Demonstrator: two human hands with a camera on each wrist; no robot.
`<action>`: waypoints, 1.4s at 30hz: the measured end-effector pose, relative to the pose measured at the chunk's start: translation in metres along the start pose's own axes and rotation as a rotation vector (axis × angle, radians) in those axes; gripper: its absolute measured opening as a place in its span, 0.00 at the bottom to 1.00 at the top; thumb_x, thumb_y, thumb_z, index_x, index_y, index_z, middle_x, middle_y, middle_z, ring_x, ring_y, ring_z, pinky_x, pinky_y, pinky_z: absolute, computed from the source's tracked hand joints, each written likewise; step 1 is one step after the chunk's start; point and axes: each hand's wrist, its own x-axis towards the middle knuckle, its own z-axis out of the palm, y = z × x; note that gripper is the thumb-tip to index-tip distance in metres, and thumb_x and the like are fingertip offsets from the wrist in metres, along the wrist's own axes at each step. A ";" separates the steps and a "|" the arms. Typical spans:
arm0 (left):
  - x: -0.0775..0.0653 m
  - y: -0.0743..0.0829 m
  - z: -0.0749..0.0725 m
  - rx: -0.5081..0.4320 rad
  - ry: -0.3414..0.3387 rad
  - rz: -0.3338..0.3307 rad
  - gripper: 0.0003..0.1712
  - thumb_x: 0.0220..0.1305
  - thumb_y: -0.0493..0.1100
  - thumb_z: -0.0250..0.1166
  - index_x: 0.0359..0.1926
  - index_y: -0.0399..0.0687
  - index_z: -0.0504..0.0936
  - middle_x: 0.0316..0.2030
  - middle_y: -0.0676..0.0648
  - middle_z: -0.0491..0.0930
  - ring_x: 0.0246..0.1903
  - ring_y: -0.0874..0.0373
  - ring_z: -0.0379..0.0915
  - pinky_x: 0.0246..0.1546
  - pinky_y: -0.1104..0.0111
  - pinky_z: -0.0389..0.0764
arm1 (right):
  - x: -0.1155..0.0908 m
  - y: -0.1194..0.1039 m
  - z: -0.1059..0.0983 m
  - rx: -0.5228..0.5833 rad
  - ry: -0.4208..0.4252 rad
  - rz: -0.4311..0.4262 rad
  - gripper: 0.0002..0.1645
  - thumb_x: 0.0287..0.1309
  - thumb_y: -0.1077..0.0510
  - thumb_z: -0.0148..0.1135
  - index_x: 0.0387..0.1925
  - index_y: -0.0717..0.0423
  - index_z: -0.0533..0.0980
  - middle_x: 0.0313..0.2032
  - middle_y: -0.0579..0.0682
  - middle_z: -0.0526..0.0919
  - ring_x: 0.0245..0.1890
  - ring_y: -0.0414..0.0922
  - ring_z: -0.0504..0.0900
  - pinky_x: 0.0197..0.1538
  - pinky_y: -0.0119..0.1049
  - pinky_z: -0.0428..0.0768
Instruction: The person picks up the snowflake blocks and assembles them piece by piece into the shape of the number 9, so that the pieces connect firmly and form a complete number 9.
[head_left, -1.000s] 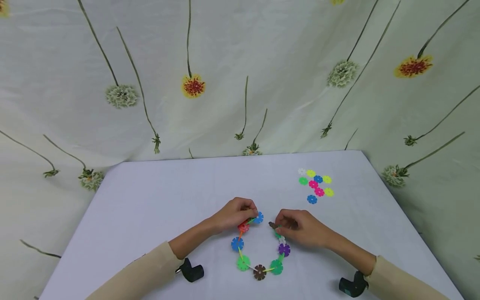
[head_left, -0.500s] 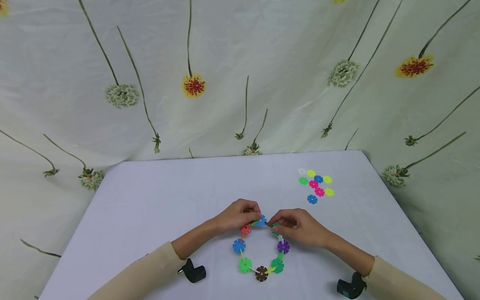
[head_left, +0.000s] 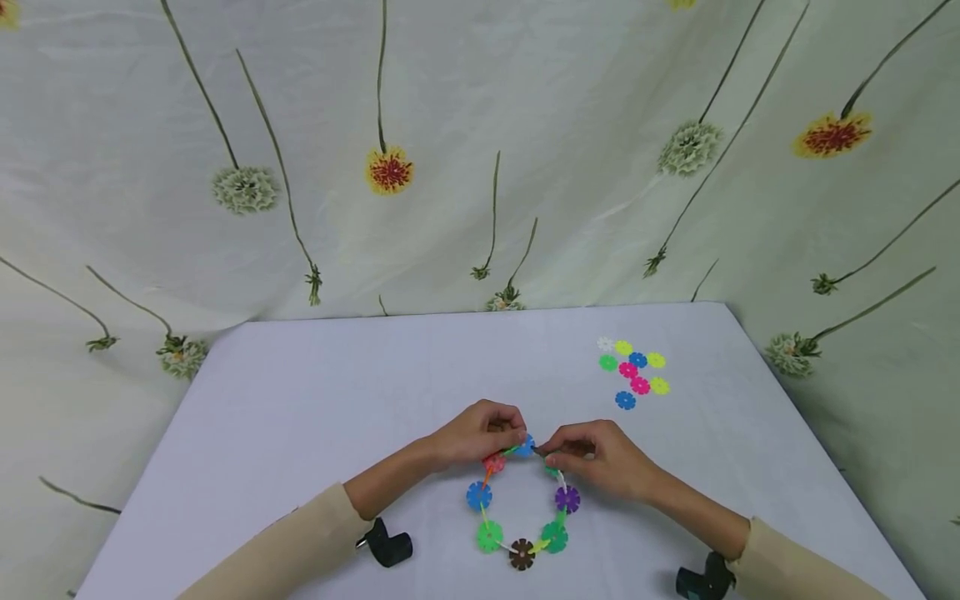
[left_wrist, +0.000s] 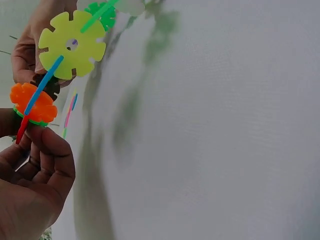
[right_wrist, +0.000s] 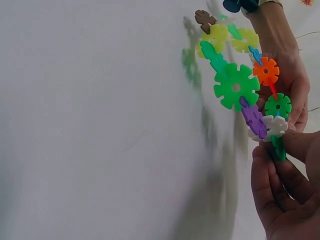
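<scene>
A ring of coloured notched plastic discs, the snowflake-disc kind, is held up between both hands; its front end carries a brown disc (head_left: 522, 554). At the upper left of the ring my left hand (head_left: 480, 435) pinches the discs beside a blue disc (head_left: 526, 447). Across from it, my right hand (head_left: 603, 457) pinches a dark disc and a green disc whose edge meets the blue one. A purple disc (head_left: 567, 499) hangs below the right fingers. Close up in the left wrist view are a yellow disc (left_wrist: 82, 46) and an orange disc (left_wrist: 34, 104).
Several loose discs lie scattered at the back right of the white table (head_left: 375, 367), among them a pink disc (head_left: 640, 386) and a separate blue disc (head_left: 626, 401). A flower-printed cloth (head_left: 570, 167) hangs behind the table. Dark wrist-camera mounts (head_left: 392, 546) stick out under both forearms.
My left hand has shifted slightly right with its end of the ring. The gap between the blue disc and the dark disc at my right fingertips has closed.
</scene>
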 end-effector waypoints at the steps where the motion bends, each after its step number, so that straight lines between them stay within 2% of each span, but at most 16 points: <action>1: 0.000 0.000 0.000 -0.003 -0.004 0.004 0.10 0.77 0.41 0.63 0.42 0.37 0.85 0.24 0.57 0.72 0.25 0.67 0.65 0.32 0.75 0.68 | 0.000 0.000 0.000 -0.008 -0.001 -0.005 0.10 0.71 0.52 0.71 0.48 0.50 0.90 0.44 0.48 0.94 0.40 0.34 0.88 0.50 0.30 0.87; 10: 0.003 -0.002 -0.002 -0.015 -0.059 0.031 0.10 0.78 0.40 0.61 0.43 0.36 0.85 0.25 0.57 0.73 0.25 0.67 0.65 0.32 0.76 0.69 | 0.002 -0.005 -0.005 -0.046 -0.007 -0.015 0.10 0.70 0.53 0.71 0.48 0.51 0.91 0.44 0.47 0.95 0.39 0.35 0.89 0.45 0.30 0.87; 17: -0.001 -0.002 -0.005 -0.011 -0.053 0.033 0.10 0.78 0.41 0.62 0.43 0.39 0.85 0.25 0.55 0.71 0.25 0.66 0.65 0.33 0.74 0.68 | 0.003 -0.005 -0.003 0.011 -0.024 0.014 0.12 0.70 0.52 0.72 0.50 0.51 0.89 0.43 0.47 0.94 0.41 0.37 0.90 0.49 0.29 0.87; 22: -0.003 0.003 -0.008 -0.037 -0.051 0.027 0.10 0.79 0.43 0.61 0.44 0.39 0.84 0.26 0.54 0.72 0.26 0.65 0.65 0.33 0.74 0.69 | -0.003 -0.003 -0.010 0.032 -0.013 0.040 0.12 0.74 0.50 0.68 0.54 0.44 0.85 0.44 0.44 0.91 0.43 0.40 0.89 0.50 0.31 0.87; 26: -0.006 0.002 -0.013 -0.060 -0.004 -0.002 0.11 0.80 0.43 0.61 0.45 0.39 0.84 0.27 0.53 0.73 0.26 0.64 0.66 0.32 0.74 0.70 | -0.006 0.003 -0.024 -0.039 0.039 0.043 0.12 0.76 0.50 0.65 0.55 0.46 0.85 0.47 0.45 0.91 0.45 0.39 0.88 0.51 0.31 0.87; 29: -0.010 0.001 -0.016 -0.070 0.017 -0.016 0.11 0.80 0.43 0.61 0.46 0.39 0.84 0.28 0.54 0.74 0.26 0.63 0.66 0.32 0.74 0.70 | -0.003 0.012 -0.037 -0.129 0.108 0.064 0.12 0.75 0.51 0.67 0.53 0.50 0.86 0.46 0.45 0.91 0.44 0.39 0.87 0.48 0.31 0.86; 35: -0.017 0.003 -0.020 -0.089 0.018 -0.009 0.12 0.80 0.43 0.61 0.47 0.36 0.83 0.27 0.54 0.73 0.25 0.64 0.65 0.31 0.74 0.69 | 0.014 0.036 -0.067 -0.257 0.249 0.196 0.11 0.73 0.56 0.68 0.51 0.55 0.86 0.43 0.48 0.90 0.41 0.43 0.83 0.43 0.31 0.83; 42: -0.019 0.010 -0.019 -0.109 0.002 0.004 0.12 0.80 0.42 0.61 0.48 0.35 0.82 0.27 0.54 0.72 0.25 0.64 0.63 0.30 0.74 0.67 | 0.035 0.059 -0.094 -0.415 0.370 0.306 0.17 0.71 0.54 0.69 0.53 0.61 0.83 0.45 0.58 0.86 0.43 0.51 0.81 0.45 0.39 0.78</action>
